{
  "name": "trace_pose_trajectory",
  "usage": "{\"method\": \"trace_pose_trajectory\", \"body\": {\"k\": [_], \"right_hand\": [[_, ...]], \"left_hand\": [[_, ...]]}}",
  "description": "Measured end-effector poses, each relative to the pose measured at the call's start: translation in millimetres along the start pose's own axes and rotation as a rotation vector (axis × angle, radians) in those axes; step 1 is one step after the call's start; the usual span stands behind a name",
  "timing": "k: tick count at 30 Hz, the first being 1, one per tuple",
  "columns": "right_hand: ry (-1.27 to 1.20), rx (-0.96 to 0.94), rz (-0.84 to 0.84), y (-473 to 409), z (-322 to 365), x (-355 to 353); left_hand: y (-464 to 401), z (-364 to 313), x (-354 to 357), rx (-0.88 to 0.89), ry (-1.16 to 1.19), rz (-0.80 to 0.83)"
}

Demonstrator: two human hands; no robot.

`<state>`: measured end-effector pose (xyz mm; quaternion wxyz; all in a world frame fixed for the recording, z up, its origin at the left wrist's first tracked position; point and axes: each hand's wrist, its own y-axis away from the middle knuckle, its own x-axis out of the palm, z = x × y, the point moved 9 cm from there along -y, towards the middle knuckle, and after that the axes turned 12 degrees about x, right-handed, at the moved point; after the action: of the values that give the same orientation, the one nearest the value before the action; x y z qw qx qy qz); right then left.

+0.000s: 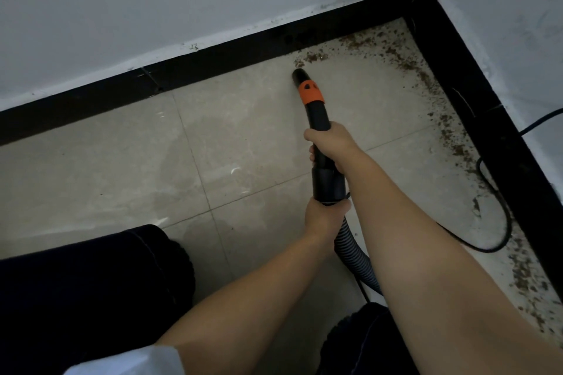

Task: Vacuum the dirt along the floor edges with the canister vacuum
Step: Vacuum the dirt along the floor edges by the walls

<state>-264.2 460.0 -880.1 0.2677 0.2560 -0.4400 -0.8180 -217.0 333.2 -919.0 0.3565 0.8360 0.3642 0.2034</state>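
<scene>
Edge vacuuming partway done: back wall mostly clean, corner and right wall still dirty.

Right hand (330,143) wrapped around the black nozzle (310,94), left hand (324,213) gripping the cuff where the ribbed hose (355,253) joins; nozzle tip on the tiled floor (122,176), just short of the brown dirt (426,70) lining the corner and trailing along the right-hand skirting board (487,94), beside a black cable (499,216).

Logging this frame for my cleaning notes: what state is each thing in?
Nozzle: tip near the dirt, by the baseboard.
Right hand: grips the wand.
Left hand: grips the hose cuff.
Dirt: lying along the corner edges.
Power cord: looped loose on the floor.
</scene>
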Motion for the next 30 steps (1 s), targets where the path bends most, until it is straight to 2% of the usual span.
{"method": "trace_pose_trajectory", "body": {"k": [3, 8, 14, 30], "right_hand": [[0.010, -0.005, -0.024, -4.7, 7.9, 8.2], [-0.115, 0.017, -0.128, -13.2, 12.2, -28.2], [-0.219, 0.031, -0.176, -22.6, 15.0, -56.0], [0.013, -0.023, -0.025, -16.8, 18.9, 11.3]], "left_hand": [[-8.3, -7.4, -8.3, 0.010, 0.001, -0.007], [-20.4, -16.7, 10.4, 0.012, -0.075, 0.072], [-30.4, -27.8, 26.4, 0.005, -0.193, 0.166], [-21.8, -11.0, -12.2, -0.010, -0.044, -0.025]]}}
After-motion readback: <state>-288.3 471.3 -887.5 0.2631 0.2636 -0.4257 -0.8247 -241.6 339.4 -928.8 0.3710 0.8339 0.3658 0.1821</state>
